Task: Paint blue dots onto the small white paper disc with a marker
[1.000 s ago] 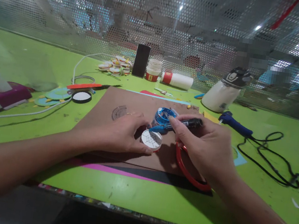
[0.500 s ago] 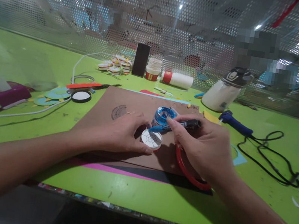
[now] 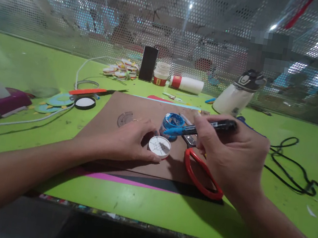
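The left hand [image 3: 131,141] pinches the web-patterned disc [image 3: 157,143]; the right hand [image 3: 233,155] pinches the marker [image 3: 191,129], tip nearby, pointing toward the left edge of the bench [image 3: 133,203].

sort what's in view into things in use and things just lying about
In use, it seems:
marker, in the right hand
lined white disc, in the left hand
brown sheet beneath

Likely just lying about:
red-handled scissors
blue roll
phone
paper cups
bottle
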A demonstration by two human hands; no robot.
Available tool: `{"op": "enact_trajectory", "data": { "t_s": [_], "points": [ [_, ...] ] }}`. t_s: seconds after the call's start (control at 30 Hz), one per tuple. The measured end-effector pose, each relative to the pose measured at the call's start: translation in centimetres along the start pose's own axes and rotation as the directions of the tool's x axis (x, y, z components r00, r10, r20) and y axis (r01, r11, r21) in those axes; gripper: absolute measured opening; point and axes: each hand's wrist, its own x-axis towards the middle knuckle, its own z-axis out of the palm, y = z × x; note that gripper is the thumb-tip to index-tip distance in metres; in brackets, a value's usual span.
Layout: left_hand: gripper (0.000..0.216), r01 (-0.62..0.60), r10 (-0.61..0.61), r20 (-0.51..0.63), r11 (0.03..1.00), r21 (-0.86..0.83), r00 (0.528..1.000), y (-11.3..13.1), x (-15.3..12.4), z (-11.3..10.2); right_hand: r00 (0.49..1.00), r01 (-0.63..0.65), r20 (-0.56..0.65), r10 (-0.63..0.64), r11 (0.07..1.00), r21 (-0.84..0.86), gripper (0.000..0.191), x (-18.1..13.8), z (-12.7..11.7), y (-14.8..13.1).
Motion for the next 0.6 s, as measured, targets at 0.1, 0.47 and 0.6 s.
{"op": "enact_trajectory", "data": {
  "t_s": [0.1,0.47,0.6],
  "points": [
    [0.044,0.003,-0.003,-0.010,1.000,0.020,1.000,-0.2,0.0,0.1,1.000,-0.024,0.014,0.023,0.998,0.061,0.026,0.3,-0.1,-0.1],
    [0.046,-0.006,0.012,0.069,0.996,-0.092,0.998,0.1,-0.2,-0.3,0.957,-0.076,0.285,0.056,0.995,0.061,0.016,1.4,-0.2,0.5],
    [0.044,-0.001,0.006,0.062,0.997,-0.083,0.998,-0.1,-0.1,-0.3,0.930,-0.180,0.341,0.138,0.979,0.097,0.010,1.7,-0.4,0.3]
  ]
}}
